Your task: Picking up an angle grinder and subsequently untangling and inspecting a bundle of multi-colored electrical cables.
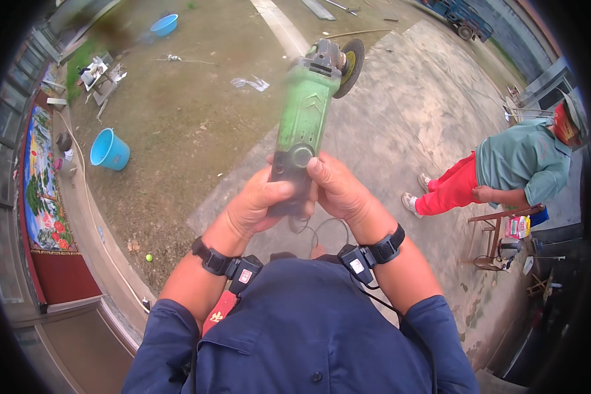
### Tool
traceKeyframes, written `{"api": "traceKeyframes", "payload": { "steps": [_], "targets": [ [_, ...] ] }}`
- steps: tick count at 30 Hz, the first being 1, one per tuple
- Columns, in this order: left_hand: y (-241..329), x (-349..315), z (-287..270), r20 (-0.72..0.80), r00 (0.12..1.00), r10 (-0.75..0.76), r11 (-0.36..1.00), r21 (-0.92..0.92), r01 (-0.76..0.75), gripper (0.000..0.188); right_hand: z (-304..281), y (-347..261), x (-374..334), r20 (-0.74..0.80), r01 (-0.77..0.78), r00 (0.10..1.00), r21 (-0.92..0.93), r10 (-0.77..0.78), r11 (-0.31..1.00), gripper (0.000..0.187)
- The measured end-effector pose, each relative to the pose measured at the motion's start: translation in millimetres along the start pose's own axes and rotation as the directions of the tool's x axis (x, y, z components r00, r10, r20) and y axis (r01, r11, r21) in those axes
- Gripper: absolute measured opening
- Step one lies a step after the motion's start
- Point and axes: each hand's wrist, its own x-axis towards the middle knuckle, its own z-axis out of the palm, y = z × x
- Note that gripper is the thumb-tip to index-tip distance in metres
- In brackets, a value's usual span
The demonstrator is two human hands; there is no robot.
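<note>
In mid-air, out ahead of the navy shirt [295, 315], holding up a green grinder [306, 108] with both hands closed around its dark handle [287, 172]. Wrapped in from one side with the left hand [259, 200], thumb laid across the grip; clasped from the other with the right hand [343, 190], thumb tip just beside the round cap [302, 155], fingers partly hidden behind. Pointed away from the body, with the disc [352, 67] out to the right of the head and apparently touching nothing. As for progress, judging only by the present state: already lifted, already held firmly, already fitted with a disc. Lacking, as far as visible, any contact between disc and work. Impossible to tell whether running or stopped, or whether near a beginning or an end. On the left, over bare ground [171, 131], to be seen: a blue bucket [111, 152], a blue basin [165, 25] farther off, and a small green ball [149, 258] nearer the body. On the right, beyond a stretch of concrete [387, 131], to be seen: a co-worker [522, 154] in red trousers, near a wooden chair [481, 236] and well apart from the grinder.
</note>
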Motion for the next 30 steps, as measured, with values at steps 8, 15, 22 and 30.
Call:
{"api": "traceKeyframes", "payload": {
  "steps": [8, 15, 22, 30],
  "targets": [
    [5, 7, -15, 0.028, 0.993, -0.111, 0.929, 0.357, 0.093, 0.063, 7, -12, -10, -0.226, 0.076, 0.966, -0.207, -0.123, 0.975, 0.065],
    [-1, 34, -31, -0.104, 0.986, 0.129, 0.948, 0.305, -0.092, 0.082, -4, -18, -20, -0.376, -0.091, 0.895, -0.678, -0.238, 0.729, 0.047],
    [-21, 80, -33, -0.305, 0.952, -0.022, 0.999, 0.019, 0.029, 0.07, -42, -1, 11, -0.329, -0.11, 0.904, -0.796, -0.273, 0.596, 0.064],
    [16, 165, -56, -0.425, 0.887, 0.179, 0.983, 0.029, -0.184, 0.057, -156, -3, 25, -0.195, -0.079, 0.979, -0.649, -0.065, 0.757, 0.06]
  ]
}}
